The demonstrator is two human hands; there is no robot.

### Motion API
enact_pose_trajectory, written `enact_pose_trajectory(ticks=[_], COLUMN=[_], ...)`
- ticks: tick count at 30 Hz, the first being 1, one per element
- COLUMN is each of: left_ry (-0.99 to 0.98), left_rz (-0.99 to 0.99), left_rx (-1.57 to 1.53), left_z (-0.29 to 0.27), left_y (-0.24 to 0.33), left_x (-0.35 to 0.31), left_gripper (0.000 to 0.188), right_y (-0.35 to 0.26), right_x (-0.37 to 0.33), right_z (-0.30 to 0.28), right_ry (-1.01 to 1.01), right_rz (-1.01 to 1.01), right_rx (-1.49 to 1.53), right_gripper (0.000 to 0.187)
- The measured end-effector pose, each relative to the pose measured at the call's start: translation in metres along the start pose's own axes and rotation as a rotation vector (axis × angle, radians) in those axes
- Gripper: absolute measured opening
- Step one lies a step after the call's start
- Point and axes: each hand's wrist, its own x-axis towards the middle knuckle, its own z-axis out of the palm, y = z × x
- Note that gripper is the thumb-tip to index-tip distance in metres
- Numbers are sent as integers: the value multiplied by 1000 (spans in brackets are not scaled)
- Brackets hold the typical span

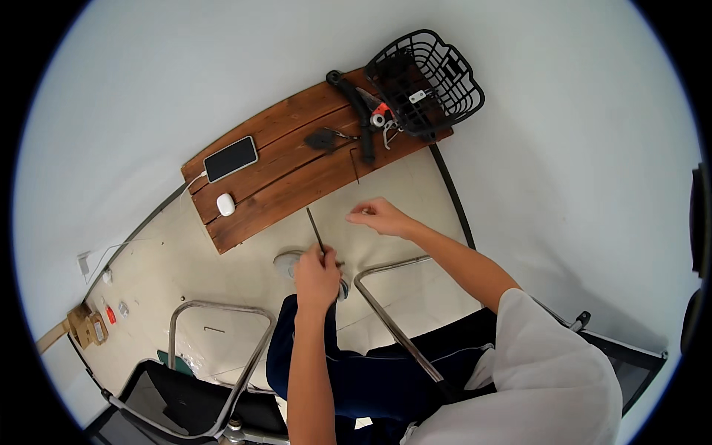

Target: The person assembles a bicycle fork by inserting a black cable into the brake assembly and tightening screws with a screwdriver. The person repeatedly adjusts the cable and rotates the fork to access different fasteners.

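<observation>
My left hand (317,276) is closed around a thin, dark, straight rod (315,226), which sticks out toward the bench; its lower end is hidden in the fist, so its exact kind does not show. My right hand (382,217) hovers to the right of the rod, apart from it. Its thumb and fingertips are drawn together, and anything between them is too small to make out. Nearest to that hand, an L-shaped hex key (354,165) lies at the front edge of the wooden bench (278,182).
On the bench are a black basket (469,104), a black curved bar (354,100), an orange-red part (381,109), a phone (231,159) and a white earbud case (225,205). Metal-framed chairs (222,305) flank my legs. Another hex key (214,329) and cardboard boxes (87,326) are on the floor.
</observation>
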Motion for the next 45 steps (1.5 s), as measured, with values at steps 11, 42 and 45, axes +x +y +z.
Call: enact_pose_trajectory(ticks=[11, 42, 45], left_ry=[221, 127, 127], left_rz=[-258, -339, -307], left_rx=[-966, -698, -691], left_z=[32, 41, 40], left_y=[-82, -56, -42], left_x=[135, 13, 7], left_gripper=[23, 38, 38], right_y=[43, -32, -47], right_x=[102, 126, 114], right_z=[-126, -119, -120], right_ry=[739, 529, 387], right_rz=[8, -205, -270], right_rx=[930, 1368, 1353], right_gripper=[36, 9, 11])
